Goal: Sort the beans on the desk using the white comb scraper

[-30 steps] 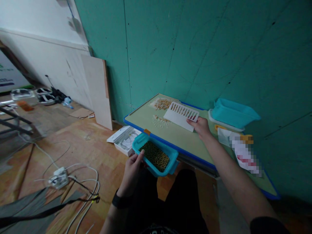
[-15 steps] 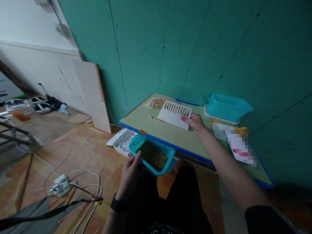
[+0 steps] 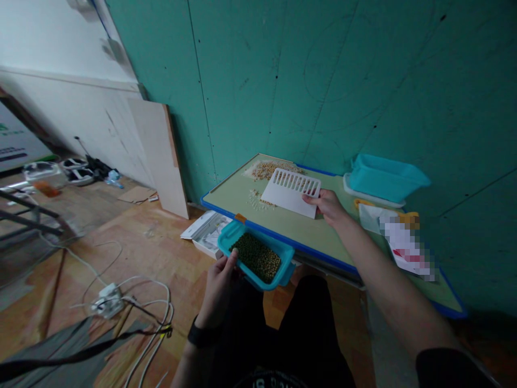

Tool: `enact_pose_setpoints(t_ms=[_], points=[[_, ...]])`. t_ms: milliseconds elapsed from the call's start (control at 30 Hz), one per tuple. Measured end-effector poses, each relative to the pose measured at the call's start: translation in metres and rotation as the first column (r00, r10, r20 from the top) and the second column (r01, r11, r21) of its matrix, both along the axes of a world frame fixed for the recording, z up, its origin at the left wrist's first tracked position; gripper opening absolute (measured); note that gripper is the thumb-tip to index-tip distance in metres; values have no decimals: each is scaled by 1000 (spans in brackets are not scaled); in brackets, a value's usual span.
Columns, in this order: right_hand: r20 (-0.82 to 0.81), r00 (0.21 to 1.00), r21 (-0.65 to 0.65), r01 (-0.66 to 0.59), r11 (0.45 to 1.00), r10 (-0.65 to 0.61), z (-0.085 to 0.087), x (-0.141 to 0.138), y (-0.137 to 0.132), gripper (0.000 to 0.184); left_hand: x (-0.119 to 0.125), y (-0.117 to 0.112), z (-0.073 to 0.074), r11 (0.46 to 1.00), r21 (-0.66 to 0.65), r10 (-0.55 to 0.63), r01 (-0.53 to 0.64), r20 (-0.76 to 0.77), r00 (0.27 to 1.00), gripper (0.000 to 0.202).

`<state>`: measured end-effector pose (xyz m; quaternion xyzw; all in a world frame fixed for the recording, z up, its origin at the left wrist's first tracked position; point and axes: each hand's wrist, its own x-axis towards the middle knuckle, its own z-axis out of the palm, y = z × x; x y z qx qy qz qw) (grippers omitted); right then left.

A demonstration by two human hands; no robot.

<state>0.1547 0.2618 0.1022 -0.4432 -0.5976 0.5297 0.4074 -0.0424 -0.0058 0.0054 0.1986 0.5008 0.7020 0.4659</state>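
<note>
Greenish tabletop [image 3: 302, 229]: had my right fingers [image 3: 310, 199] clamped on a slotted scraper [image 3: 287, 196], left fingers [image 3: 233, 256] gripping a turquoise tub [image 3: 286, 261]; that one-sided hold could've spilled beans [image 3: 256, 256], imo.

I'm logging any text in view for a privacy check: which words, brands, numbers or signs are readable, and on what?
"S": apparently, on the dark shirt front; its neighbouring letters are cut off, unreadable.
White banner, far left: green and dark lettering, too blurred to read.
Package, right: pixelated, nothing legible.
</note>
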Motion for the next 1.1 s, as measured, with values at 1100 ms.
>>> enact_pose_setpoints(t_ms=[1100], points=[[-17, 992, -122, -122, 985, 121, 1, -1, -11, 49, -3, 1, -4, 1000, -17, 6, -6, -17, 1000, 46]])
